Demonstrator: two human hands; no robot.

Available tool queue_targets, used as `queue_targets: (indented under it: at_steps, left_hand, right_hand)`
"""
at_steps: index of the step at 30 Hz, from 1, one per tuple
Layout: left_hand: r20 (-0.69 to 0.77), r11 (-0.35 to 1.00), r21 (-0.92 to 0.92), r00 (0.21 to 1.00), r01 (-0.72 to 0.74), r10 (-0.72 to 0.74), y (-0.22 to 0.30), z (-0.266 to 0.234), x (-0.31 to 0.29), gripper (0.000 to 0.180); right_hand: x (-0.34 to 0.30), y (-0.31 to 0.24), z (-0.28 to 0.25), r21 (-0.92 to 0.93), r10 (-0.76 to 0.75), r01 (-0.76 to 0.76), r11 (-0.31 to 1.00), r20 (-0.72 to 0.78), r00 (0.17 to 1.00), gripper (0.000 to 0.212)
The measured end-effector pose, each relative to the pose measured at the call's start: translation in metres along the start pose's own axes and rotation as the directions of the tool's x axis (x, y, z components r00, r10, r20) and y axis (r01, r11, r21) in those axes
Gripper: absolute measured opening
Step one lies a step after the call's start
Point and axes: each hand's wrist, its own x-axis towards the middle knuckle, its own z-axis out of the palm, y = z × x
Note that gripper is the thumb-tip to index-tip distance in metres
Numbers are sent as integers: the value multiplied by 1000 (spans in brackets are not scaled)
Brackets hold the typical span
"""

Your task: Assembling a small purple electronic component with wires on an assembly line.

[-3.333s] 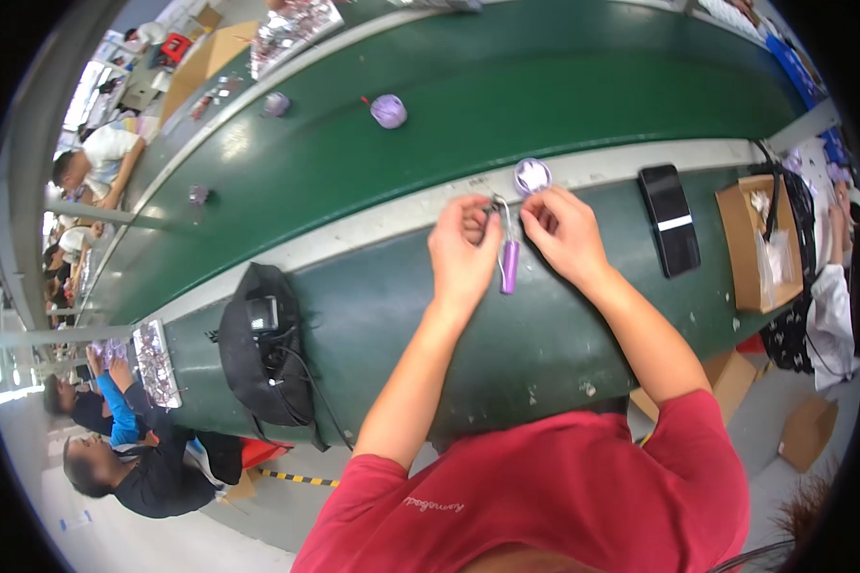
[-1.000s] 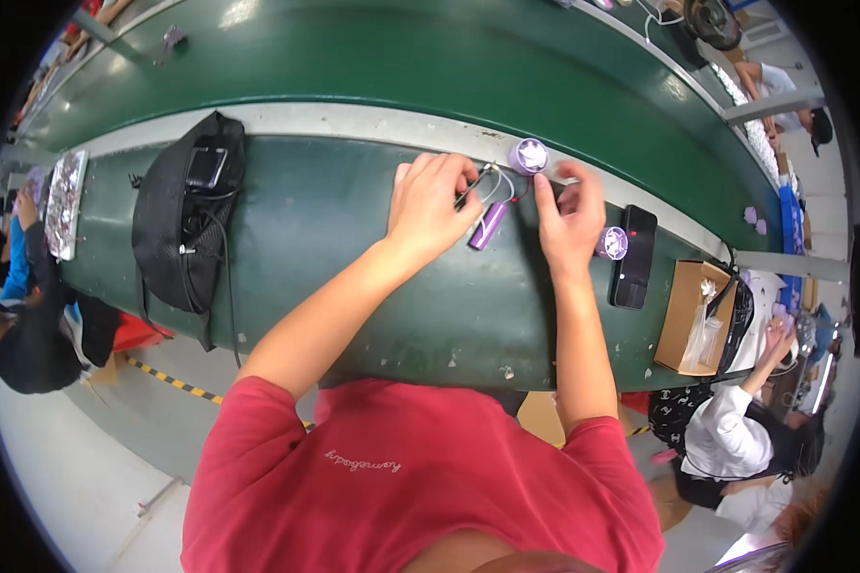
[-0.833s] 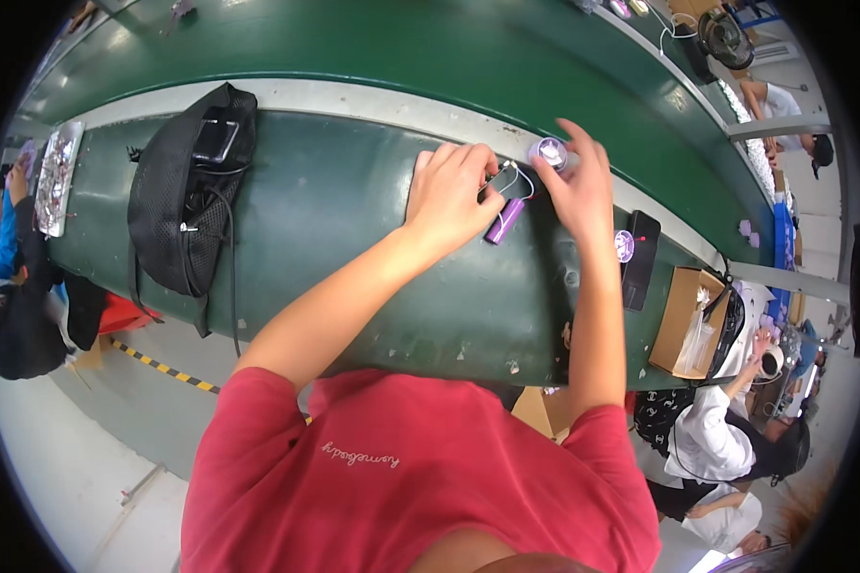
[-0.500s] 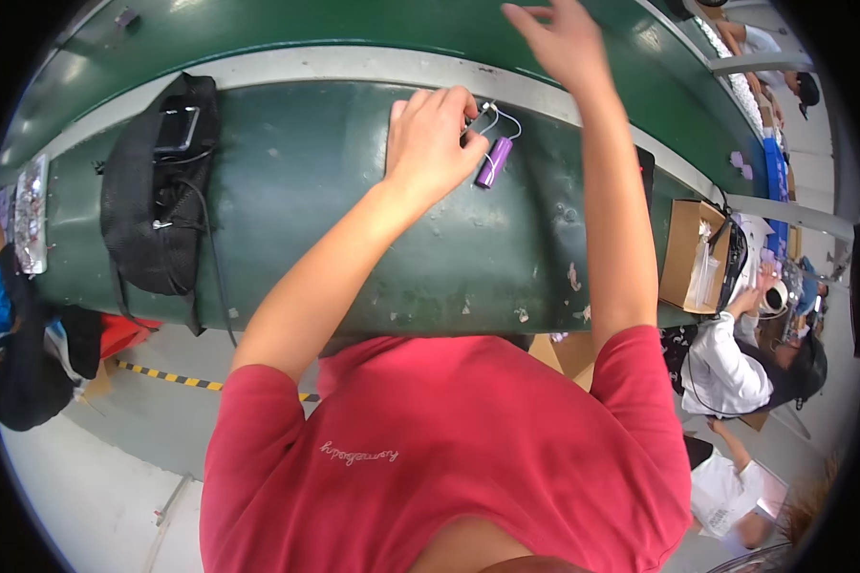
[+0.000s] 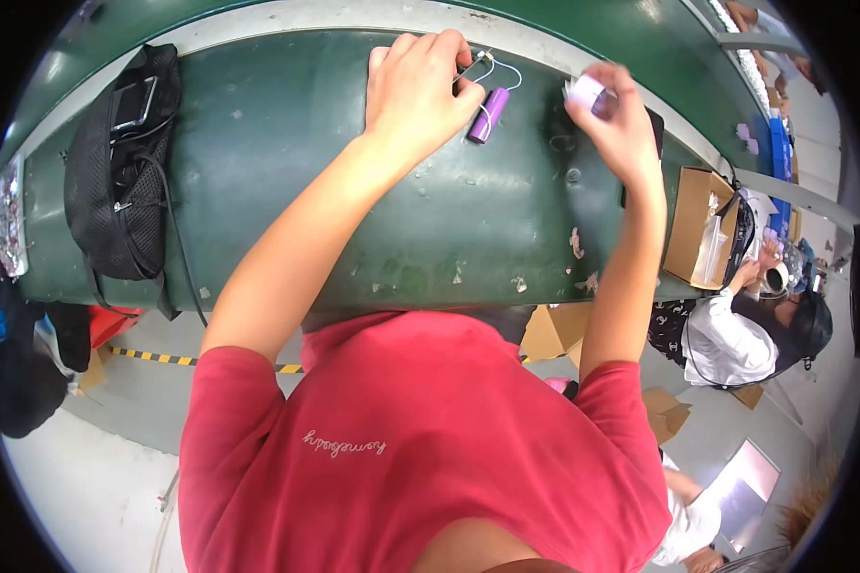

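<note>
My left hand (image 5: 413, 91) rests on the dark green table with curled fingers closed over a dark flat device (image 5: 469, 71), mostly hidden beneath the palm. A white cable (image 5: 518, 74) runs from the plug at the device's end to a purple cylindrical power bank (image 5: 490, 116), lying just right of my fingertips. Above the table to the right, my right hand (image 5: 624, 124) pinches a small white and purple piece (image 5: 588, 93), smeared by motion; its kind is not clear.
A black mesh bag (image 5: 119, 181) with a phone-like device (image 5: 134, 103) on it lies at the left. An open cardboard box (image 5: 690, 229) holding clear plastic bags stands at the right. Behind the table runs a green belt (image 5: 631, 38). Other people sit on both sides.
My right hand has come back from the far green belt toward the table, now with a small white and purple piece in its fingers. My left hand stays over the dark device.
</note>
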Motion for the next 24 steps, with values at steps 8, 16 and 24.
queue_targets:
  at_steps: [8,16,24]
  left_hand:
    - [15,1000,21,1000,-15,15,2,0,1,20]
    - [132,997,51,989,65,-71,21,-24,11,18]
    - [23,1000,-4,1000,14,-14,16,-16,8,15]
  right_hand:
    - [25,-3,64,137,-240,294,946,-313,919,39]
    - [13,-24,58,-218,-361,307,927,-289,886,44]
    - [-13,-7,1,-114,-91,114,987,187,978,22]
